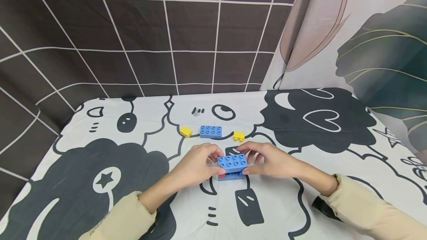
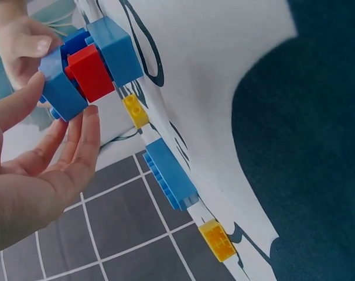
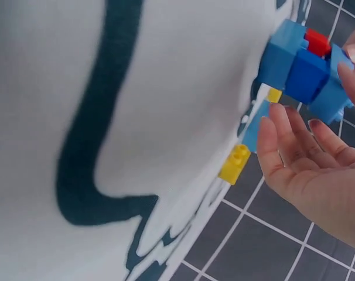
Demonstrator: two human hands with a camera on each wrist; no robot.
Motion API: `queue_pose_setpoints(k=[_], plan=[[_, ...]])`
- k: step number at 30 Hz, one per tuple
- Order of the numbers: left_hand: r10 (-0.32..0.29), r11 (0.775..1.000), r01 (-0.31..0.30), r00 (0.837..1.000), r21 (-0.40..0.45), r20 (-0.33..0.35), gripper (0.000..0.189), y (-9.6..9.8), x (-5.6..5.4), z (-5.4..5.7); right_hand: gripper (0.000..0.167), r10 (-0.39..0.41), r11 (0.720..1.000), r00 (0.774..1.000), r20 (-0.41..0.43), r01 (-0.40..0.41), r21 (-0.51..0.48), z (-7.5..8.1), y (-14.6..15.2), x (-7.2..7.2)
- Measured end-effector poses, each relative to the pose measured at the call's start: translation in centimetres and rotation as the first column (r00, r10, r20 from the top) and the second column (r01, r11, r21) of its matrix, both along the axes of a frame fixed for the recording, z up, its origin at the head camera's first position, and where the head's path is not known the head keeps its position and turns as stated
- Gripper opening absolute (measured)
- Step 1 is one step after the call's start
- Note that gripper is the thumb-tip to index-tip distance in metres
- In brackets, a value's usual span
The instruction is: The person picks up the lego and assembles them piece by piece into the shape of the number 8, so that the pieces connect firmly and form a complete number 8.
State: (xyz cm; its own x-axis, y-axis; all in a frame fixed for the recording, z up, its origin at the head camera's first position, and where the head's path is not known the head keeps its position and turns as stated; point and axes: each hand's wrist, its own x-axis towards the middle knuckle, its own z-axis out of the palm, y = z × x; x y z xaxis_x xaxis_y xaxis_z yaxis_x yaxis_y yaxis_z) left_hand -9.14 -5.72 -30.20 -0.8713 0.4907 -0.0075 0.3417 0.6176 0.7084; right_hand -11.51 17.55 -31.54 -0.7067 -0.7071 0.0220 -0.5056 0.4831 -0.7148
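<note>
Stack on the sheet, between your hands.
Your left hand and right hand pinch the top brick at its ends; beneath are the red brick, navy brick and bottom brick. Beyond lies a spare brick, flanked by yellow bricks.

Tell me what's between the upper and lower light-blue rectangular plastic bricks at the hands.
A red boxy plastic brick and a dark-blue boxy plastic brick, side by side. Both wrist views show them.
</note>
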Motion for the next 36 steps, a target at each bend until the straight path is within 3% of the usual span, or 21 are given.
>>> queue_pose_setpoints(k=[7,36], plan=[[-0.014,1.000,0.014,1.000,0.005,-0.003,0.026,-0.10,-0.04,-0.09,0.032,-0.012,1.000,1.000,-0.029,0.012,0.005,0.77,0.23,0.30],[-0.032,0.998,0.032,0.999,0.048,0.004,0.028,-0.22,0.14,-0.41,0.030,0.002,1.000,0.999,-0.048,-0.002,0.004,0.35,0.27,0.32]])
